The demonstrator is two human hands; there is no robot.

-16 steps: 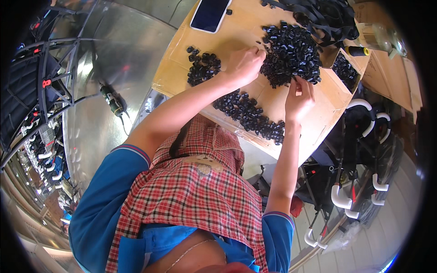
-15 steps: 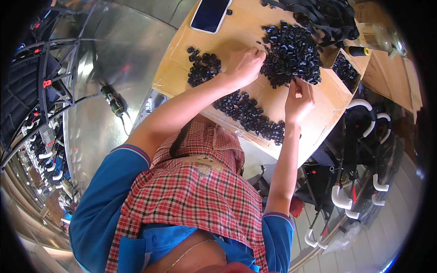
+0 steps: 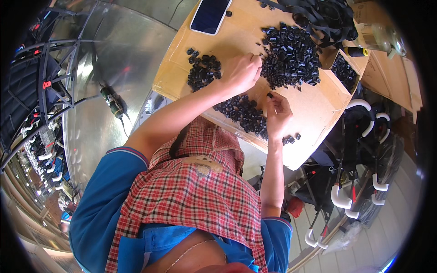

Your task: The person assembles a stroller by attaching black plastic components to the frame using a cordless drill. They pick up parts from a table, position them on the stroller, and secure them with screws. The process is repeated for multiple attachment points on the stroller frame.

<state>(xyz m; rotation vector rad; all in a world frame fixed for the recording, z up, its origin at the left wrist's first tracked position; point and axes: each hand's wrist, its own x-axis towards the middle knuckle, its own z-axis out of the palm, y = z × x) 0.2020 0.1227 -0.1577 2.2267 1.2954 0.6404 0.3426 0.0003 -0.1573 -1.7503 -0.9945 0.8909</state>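
Across the cardboard-covered table [image 3: 314, 120] lie heaps of small black plastic parts. The largest heap [image 3: 293, 57] is at the back, and my left hand [image 3: 241, 73] is at its left edge. The fingers of that hand are closed in a pinch, and whatever they hold is hidden. Nearer me, my right hand [image 3: 278, 113] pinches a small black plastic part [image 3: 270, 95] between thumb and finger. It hovers over the right end of the long front heap [image 3: 241, 111], covering some of it. Another heap [image 3: 203, 73] lies left of my left hand.
A phone [image 3: 210, 16] lies at the back left, black straps [image 3: 325, 20] at the back right. An open carton compartment [image 3: 344, 72] holds more black parts, beside a dark spool [image 3: 356, 51]. A green-black power screwdriver [image 3: 111, 101] rests on the metal surface. White curved handles [image 3: 340, 196] stand at right.
My right hand has drawn back from the large heap toward me and left, with a small black plastic part in its fingertips. My left hand has shifted slightly toward me and left.
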